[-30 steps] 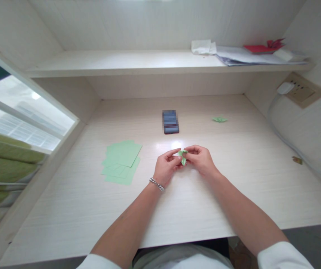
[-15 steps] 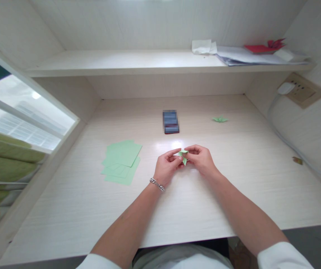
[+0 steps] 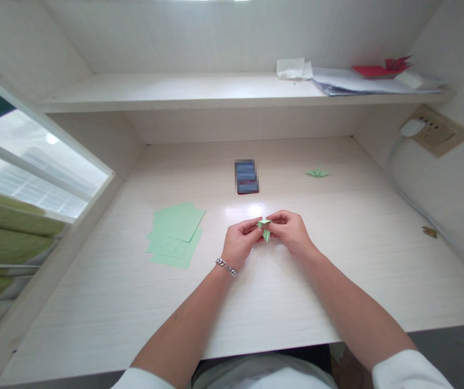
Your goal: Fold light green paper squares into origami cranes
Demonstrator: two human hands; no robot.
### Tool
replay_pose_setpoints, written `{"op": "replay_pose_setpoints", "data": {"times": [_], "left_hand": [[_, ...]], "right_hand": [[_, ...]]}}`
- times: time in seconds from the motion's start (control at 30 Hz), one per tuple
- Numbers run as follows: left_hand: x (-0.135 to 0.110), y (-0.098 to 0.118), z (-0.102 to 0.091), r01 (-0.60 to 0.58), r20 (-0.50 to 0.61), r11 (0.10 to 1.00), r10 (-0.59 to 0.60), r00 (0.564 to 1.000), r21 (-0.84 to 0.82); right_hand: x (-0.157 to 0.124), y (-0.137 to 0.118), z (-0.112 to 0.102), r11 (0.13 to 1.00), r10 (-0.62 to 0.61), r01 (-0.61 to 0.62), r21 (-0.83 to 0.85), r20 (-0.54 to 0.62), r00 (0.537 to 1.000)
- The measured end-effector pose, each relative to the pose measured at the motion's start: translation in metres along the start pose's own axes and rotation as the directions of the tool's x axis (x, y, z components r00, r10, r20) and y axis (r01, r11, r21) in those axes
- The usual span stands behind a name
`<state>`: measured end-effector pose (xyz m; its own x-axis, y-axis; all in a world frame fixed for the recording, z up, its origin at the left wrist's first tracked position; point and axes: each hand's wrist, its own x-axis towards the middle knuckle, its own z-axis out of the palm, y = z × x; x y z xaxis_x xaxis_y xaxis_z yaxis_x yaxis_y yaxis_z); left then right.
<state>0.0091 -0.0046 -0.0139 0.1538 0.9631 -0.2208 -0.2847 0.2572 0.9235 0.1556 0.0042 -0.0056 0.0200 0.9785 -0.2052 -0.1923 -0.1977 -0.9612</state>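
Observation:
A small piece of folded green paper (image 3: 266,235) is pinched between my two hands above the desk, with a flat top edge and a point directed toward me. My left hand (image 3: 240,238), with a chain bracelet at the wrist, grips its left side between thumb and fingers. On the right side, my right hand (image 3: 291,229) holds it the same way. Parts of the paper are covered by my fingertips. To the left lies a loose stack of green paper sheets (image 3: 177,222). A folded green paper crane (image 3: 317,173) sits farther back on the right.
A phone (image 3: 247,177) lies on the desk (image 3: 106,302) beyond my hands. Papers (image 3: 349,81) and a red folded piece (image 3: 397,64) rest on the shelf (image 3: 175,86). A cable (image 3: 412,204) runs down the right side from a wall socket (image 3: 438,131), near a small brownish scrap (image 3: 429,232).
The folded paper has turned slightly between my fingers, its lower point now showing straighter and a little lower. Both hands stay almost in place.

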Motion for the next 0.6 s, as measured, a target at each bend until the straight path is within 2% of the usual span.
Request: {"op": "replay_pose_setpoints", "data": {"times": [0.6], "left_hand": [[-0.0002,0.0049,-0.0027,-0.085,0.071,0.988,0.076,0.995,0.129]], "right_hand": [[-0.0006,-0.0016,-0.0007,0.999,-0.020,0.020,-0.029,0.001,1.000]]}}
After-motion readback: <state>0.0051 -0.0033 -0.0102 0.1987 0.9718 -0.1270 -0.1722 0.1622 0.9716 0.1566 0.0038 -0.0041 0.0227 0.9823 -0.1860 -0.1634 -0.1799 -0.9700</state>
